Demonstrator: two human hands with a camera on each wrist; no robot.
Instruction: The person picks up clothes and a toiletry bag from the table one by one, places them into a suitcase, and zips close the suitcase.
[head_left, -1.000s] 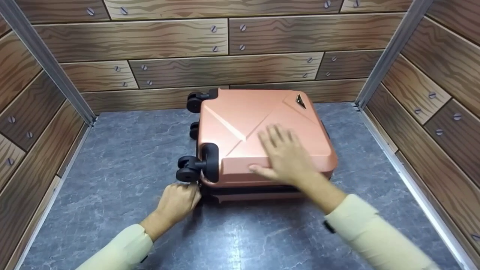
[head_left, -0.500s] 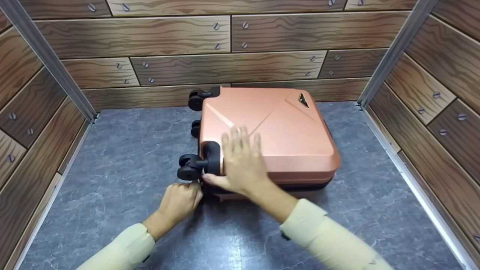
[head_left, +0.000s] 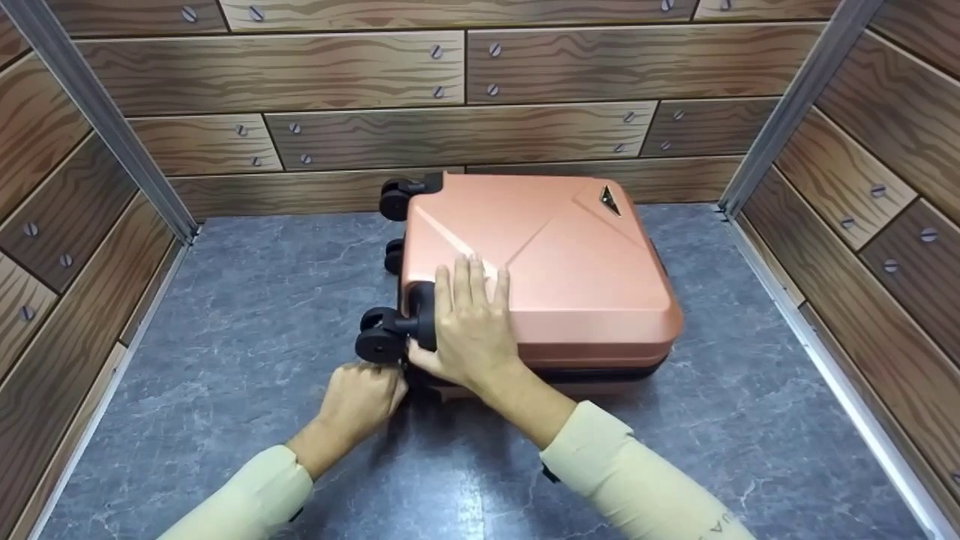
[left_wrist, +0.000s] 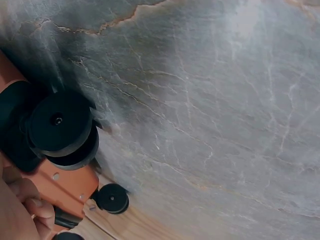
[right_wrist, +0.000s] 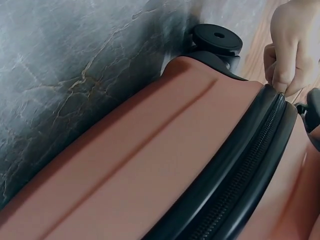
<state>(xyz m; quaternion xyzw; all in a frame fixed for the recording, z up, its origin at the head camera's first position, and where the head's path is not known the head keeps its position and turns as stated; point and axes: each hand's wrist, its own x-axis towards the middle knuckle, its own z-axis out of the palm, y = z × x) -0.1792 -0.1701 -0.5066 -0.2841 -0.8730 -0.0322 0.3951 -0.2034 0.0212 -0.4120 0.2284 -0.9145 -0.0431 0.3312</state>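
Observation:
A rose-pink hard-shell suitcase (head_left: 577, 262) lies flat on its side on the floor, its black wheels (head_left: 380, 346) facing left. At its near left corner my left hand (head_left: 358, 401) is curled below the wheel. The right wrist view shows that hand's thumb and finger pinching at the end of the black zipper (right_wrist: 240, 182), where the small zipper pull is mostly hidden between them. My right hand (head_left: 474, 337) rests with straight fingers on the top shell beside the near wheel, its thumb pointing left over the edge.
Grey marbled floor (head_left: 247, 315) surrounds the suitcase. Wood-patterned walls (head_left: 360, 67) stand at the back and both sides, with metal corner posts (head_left: 799, 105). The suitcase's far edge lies near the back wall.
My right hand has slid left across the suitcase top, from its middle to the near wheel corner, and has settled there. The left hand stays at the corner.

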